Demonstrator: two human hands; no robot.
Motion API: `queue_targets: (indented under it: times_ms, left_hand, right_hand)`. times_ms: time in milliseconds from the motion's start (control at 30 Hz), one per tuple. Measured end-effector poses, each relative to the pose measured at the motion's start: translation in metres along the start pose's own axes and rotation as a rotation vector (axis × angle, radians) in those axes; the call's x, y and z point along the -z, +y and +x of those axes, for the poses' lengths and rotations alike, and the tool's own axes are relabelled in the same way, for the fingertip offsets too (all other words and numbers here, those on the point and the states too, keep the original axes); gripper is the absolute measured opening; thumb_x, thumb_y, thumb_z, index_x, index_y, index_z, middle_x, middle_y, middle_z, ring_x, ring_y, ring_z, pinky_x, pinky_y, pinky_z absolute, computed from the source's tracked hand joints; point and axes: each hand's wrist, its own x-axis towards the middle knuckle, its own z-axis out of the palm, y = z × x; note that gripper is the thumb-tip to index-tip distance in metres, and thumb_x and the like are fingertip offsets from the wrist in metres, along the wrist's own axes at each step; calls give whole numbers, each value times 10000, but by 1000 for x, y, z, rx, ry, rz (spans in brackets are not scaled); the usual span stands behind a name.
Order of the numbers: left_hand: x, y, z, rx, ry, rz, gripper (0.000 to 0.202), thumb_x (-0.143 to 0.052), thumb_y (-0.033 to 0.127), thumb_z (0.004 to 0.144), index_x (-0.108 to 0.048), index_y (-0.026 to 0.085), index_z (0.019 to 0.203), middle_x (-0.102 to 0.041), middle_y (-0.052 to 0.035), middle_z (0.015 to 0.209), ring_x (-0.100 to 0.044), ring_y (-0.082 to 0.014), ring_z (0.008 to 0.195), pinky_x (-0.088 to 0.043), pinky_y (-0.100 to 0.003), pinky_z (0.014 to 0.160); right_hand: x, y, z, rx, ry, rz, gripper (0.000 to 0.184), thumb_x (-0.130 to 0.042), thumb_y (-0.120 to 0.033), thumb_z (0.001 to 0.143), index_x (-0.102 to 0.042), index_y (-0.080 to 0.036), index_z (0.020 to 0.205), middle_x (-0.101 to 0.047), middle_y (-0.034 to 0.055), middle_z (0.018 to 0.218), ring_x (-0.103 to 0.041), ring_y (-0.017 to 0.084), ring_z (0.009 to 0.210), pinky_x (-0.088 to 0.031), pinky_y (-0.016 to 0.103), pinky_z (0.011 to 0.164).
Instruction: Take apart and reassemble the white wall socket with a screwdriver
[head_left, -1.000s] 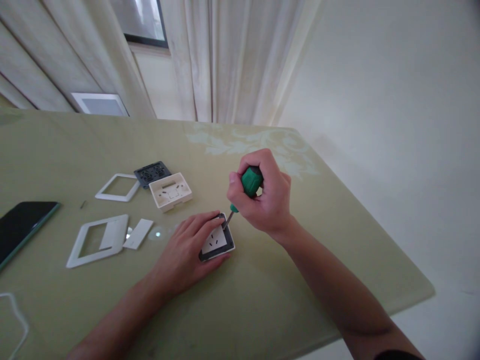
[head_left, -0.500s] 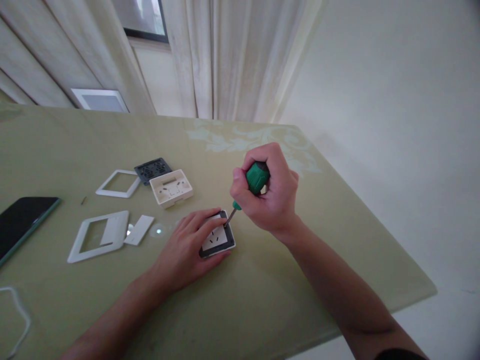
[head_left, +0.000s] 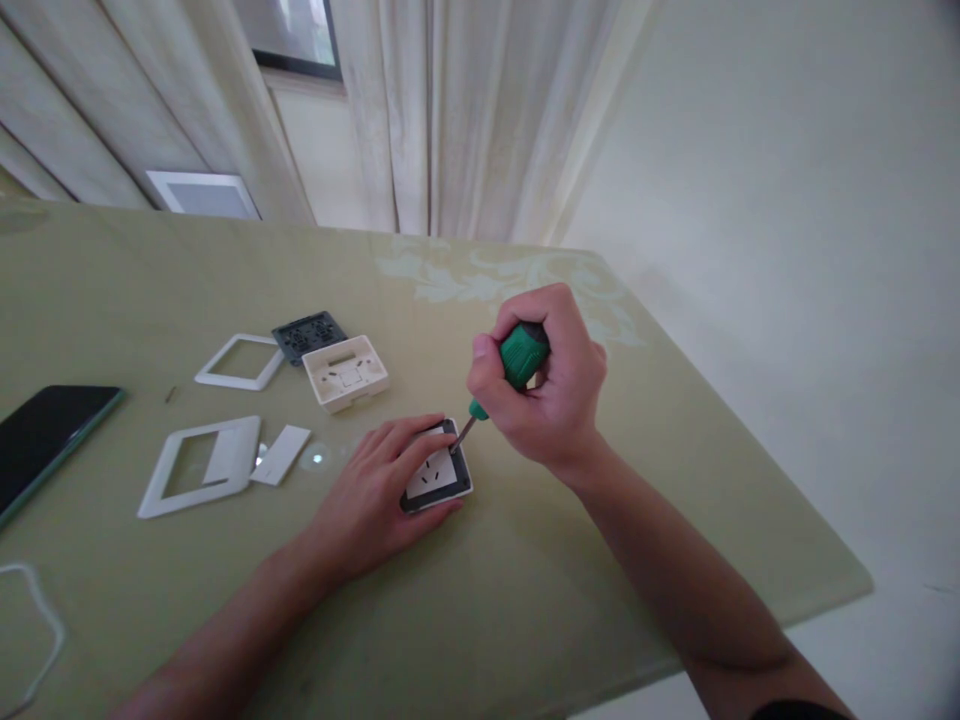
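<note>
My right hand (head_left: 551, 385) is closed around a green-handled screwdriver (head_left: 517, 360), held upright and tilted, with its metal tip on the far right corner of a white socket module in a dark frame (head_left: 436, 478). My left hand (head_left: 375, 495) presses down on that module, fingers curved over its left side and thumb along its near edge. The module lies flat on the green table (head_left: 525, 600).
To the left lie a white back box (head_left: 345, 372), a dark grey plate (head_left: 307, 335), a white square frame (head_left: 238, 361), a larger white frame (head_left: 199, 466) with a loose white strip (head_left: 280, 454), and a black phone (head_left: 45, 432). Curtains hang behind the table.
My right hand and the screwdriver handle have shifted slightly right and tilted more. The left hand stays on the socket module. The view has drifted a little.
</note>
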Motion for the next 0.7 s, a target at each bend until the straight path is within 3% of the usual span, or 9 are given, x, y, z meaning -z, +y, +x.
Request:
queue_targets:
  times_ms: [300, 500, 700]
  left_hand:
    - [0, 1, 1, 6, 3, -10, 559, -746, 474, 978, -561, 294, 1475, -613, -124, 1542, -612, -360, 1355, -541, -544, 1097]
    - [1, 2, 1, 16, -11, 0, 565, -739, 475, 983, -554, 298, 1486, -616, -122, 1524, -606, -356, 1358, -527, -547, 1113]
    - [1, 1, 1, 15, -5, -4, 560, -742, 468, 981, -559, 298, 1483, -616, -115, 1527, -612, -352, 1352, -529, -535, 1108]
  right_hand:
    - [-3, 3, -2, -15, -40, 14, 144, -676, -168, 908, -570, -259, 945, -638, -54, 833, -555, 90, 650, -516, 235, 654]
    - [-1, 2, -2, 47, -76, 16, 145, -681, -157, 906, -584, -250, 959, -638, -53, 847, -553, 81, 658, -517, 220, 649]
    - [0, 1, -2, 88, 1, -4, 153, -691, -141, 897, -595, -240, 964, -643, -59, 847, -567, 78, 646, -522, 223, 634]
